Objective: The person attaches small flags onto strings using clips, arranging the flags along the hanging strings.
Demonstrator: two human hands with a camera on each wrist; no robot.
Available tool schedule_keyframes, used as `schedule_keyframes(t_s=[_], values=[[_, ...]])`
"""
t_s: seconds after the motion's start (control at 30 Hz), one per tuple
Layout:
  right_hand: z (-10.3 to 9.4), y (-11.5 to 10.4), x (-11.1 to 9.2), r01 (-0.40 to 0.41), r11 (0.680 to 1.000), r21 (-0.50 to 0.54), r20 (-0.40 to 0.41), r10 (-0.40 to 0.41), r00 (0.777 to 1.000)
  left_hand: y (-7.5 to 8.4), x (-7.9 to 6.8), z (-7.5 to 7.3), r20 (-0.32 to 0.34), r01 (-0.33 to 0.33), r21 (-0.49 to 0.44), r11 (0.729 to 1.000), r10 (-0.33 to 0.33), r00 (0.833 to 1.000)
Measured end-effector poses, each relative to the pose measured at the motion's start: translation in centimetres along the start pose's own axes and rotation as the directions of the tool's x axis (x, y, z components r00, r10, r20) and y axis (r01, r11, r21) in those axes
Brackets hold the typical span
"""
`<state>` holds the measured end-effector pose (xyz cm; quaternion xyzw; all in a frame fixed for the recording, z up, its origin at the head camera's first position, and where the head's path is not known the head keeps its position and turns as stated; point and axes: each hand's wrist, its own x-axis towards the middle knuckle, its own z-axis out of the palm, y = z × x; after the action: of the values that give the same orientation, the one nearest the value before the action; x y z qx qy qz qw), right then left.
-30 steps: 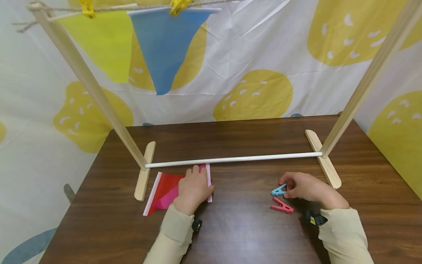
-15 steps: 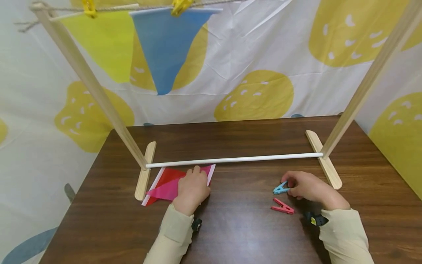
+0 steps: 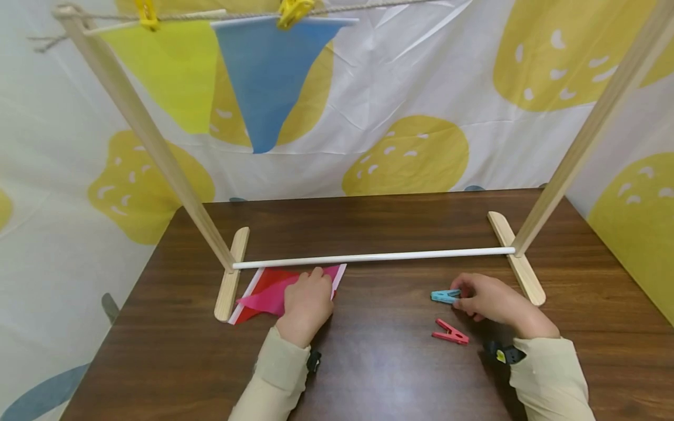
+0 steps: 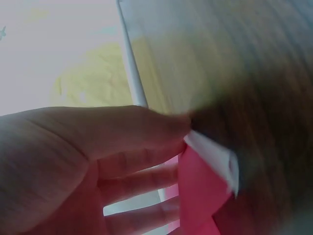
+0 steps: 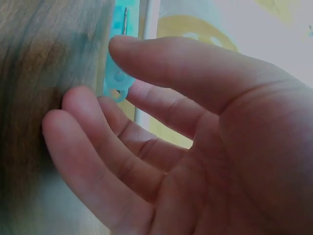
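Observation:
On the left of the table, my left hand (image 3: 308, 301) pinches a pink pennant (image 3: 268, 297) by its white-edged side. The left wrist view shows the thumb and fingers on either side of the pink pennant (image 4: 198, 183). Beneath it lies a red pennant (image 3: 247, 317) with a white edge, partly covered. At the right, my right hand (image 3: 489, 298) holds a light blue clothespin (image 3: 442, 296) between thumb and fingertips. The right wrist view has the thumb lying across this clothespin (image 5: 119, 68). A red clothespin (image 3: 450, 332) lies on the table nearer to me.
A wooden frame stands over the table, with a left post (image 3: 152, 146), a right post (image 3: 584, 140) and a low white rod (image 3: 379, 256). From its rope (image 3: 379, 5) hang a yellow-green pennant (image 3: 174, 70) and a blue pennant (image 3: 268, 76), each under a yellow clothespin (image 3: 295, 13).
The pink pennant has shifted and turned under my left hand, its tip now further left over the red one. In my right hand the blue clothespin has turned and its handle ends are closer together.

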<state>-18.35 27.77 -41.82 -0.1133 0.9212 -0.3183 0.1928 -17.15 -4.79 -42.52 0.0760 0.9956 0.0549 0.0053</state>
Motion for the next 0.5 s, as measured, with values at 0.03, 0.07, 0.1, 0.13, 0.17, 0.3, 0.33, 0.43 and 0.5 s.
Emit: schedule_keyframes(t_s=[0.03,0.07,0.1,0.13,0.17,0.3,0.33,0.43,0.5], values=[[-0.03,0.04,0.02,-0.001,1.000,-0.009,-0.006,0.001,1.000,0.05,0.01,0.01,-0.005,-0.003,0.007,1.000,0.003,1.000],[-0.06,0.07,0.04,-0.003,1.000,-0.016,-0.010,0.003,1.000,0.10,0.01,0.04,-0.010,-0.005,0.014,1.000,0.005,1.000],[-0.09,0.10,0.05,-0.004,1.000,-0.024,-0.013,0.003,1.000,0.13,0.01,0.13,-0.019,-0.006,0.018,1.000,0.006,1.000],[-0.12,0.13,0.05,-0.004,0.999,-0.033,-0.016,0.004,1.000,0.16,-0.02,0.21,-0.026,-0.005,0.021,1.000,0.006,1.000],[-0.15,0.16,0.05,-0.003,0.999,-0.041,-0.019,0.002,1.000,0.17,-0.03,0.28,-0.033,-0.005,0.023,1.000,0.006,0.999],[-0.24,0.18,-0.01,0.002,0.998,-0.057,-0.021,-0.003,1.000,0.07,-0.13,0.46,-0.040,0.004,0.011,1.000,-0.004,0.999],[-0.25,0.18,-0.03,0.004,0.998,-0.057,-0.020,-0.005,1.000,0.01,-0.12,0.46,-0.037,0.008,0.006,1.000,-0.007,0.999],[-0.28,0.21,-0.04,0.008,0.998,-0.070,-0.020,-0.010,1.000,-0.24,-0.01,0.49,-0.026,0.023,-0.010,1.000,-0.023,0.999],[-0.29,0.25,-0.03,0.010,0.997,-0.078,-0.020,-0.012,1.000,-0.37,0.06,0.45,-0.013,0.033,-0.018,0.999,-0.034,0.999]])
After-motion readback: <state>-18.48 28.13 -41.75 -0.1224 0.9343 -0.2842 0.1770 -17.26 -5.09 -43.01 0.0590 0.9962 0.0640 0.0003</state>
